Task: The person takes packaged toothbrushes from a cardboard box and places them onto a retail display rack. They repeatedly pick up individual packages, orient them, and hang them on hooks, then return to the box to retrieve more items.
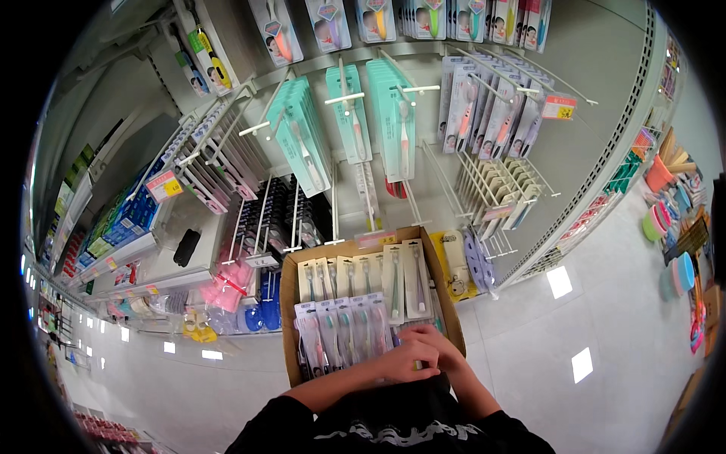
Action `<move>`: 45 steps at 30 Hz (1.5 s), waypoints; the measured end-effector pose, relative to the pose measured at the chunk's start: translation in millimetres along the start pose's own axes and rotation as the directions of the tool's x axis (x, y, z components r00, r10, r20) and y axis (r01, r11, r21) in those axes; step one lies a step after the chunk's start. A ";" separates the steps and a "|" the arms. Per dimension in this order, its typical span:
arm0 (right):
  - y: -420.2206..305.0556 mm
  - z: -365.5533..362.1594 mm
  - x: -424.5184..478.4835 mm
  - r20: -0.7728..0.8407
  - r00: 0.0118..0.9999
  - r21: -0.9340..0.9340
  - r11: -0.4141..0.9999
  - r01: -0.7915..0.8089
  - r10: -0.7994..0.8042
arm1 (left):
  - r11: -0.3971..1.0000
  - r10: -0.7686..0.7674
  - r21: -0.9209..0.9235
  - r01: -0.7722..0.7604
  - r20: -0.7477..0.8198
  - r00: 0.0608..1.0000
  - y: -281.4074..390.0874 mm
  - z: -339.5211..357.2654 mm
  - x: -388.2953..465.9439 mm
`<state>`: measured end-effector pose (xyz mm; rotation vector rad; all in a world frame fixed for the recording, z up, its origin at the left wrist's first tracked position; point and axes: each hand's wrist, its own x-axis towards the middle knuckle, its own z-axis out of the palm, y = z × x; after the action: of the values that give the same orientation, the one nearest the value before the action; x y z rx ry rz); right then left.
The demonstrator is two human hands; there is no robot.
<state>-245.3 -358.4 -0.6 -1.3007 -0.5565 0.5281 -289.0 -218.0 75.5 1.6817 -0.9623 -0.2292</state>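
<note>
A cardboard box point(288, 318) stands right in front of my body, filled with packaged toothbrushes. In its back rows are cream-backed toothbrush packs point(363, 273); nearer me stand clear-fronted toothbrush packs point(343, 335) with white and lilac cards. My left hand point(413, 361) reaches across the box to its front right corner, fingers curled. Just behind it, my right hand point(435, 341) is bent inward over the same corner, and the two hands overlap. A small yellow-green bit shows at my left fingers; whether either hand grips a pack is hidden.
Ahead, mint-green toothbrush packs point(299, 136) and lilac toothbrush packs point(460, 108) hang on protruding white display hooks point(422, 89). A shelf point(198, 249) with a black object point(186, 248) and toothpaste boxes point(122, 227) runs left. Plastic buckets point(678, 275) stand far right on the tiled floor point(527, 340).
</note>
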 end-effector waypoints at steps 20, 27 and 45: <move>-61.7 -43.5 -12.9 -0.620 0.737 0.417 0.909 0.016 0.271 | 0.993 0.075 0.016 -0.118 -0.856 0.511 -34.2 -224.2 322.0; -60.2 -51.1 -17.8 -0.621 0.749 0.393 0.919 0.040 0.233 | 0.961 -0.138 -0.272 -0.053 -0.636 0.760 -51.1 -241.2 323.8; -179.7 -63.0 60.2 -0.572 0.455 -0.751 0.659 0.045 -0.683 | 0.886 0.013 -0.404 -0.228 -0.470 0.883 -9.9 -171.0 264.9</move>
<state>-149.6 -399.7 169.6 -1.8132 -0.1814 -0.8175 -10.7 -277.7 211.6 1.1610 -0.5960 0.0363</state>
